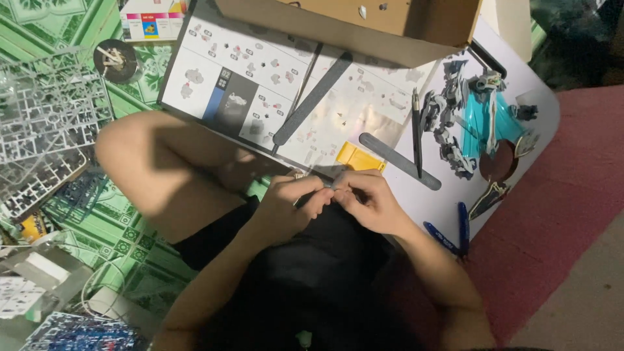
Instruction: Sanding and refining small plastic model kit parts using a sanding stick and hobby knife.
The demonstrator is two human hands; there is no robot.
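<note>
Seated cross-legged on a green patterned floor mat [130, 240], working over the lap. Left hand [296, 198] and right hand [367, 198] pressed together at the fingertips, both curled tight around a small grey model part [333, 184], pinched between them just at the near edge of the white desk [520, 91]. Part tiny and mostly hidden by fingers; possibly a thin tool in there too, hard to tell. Held close and low, likely for steadiness on fine work.

Open instruction booklet [260, 84] spread flat on the desk just ahead of the hands, within reading range. Two grey sanding sticks [312, 97] lying across and beside it, a yellow piece [361, 158] near the right hand, black tweezers [416, 130] beside. Half-built teal and grey robot model [474, 117] lying further right, clear of the work spot. Blue-handled nippers [455, 231] at the desk's near edge. Cardboard box [364, 26] at the far side. Clear plastic runner frames [45, 110] stacked on the mat to the left, apart from the hands.
</note>
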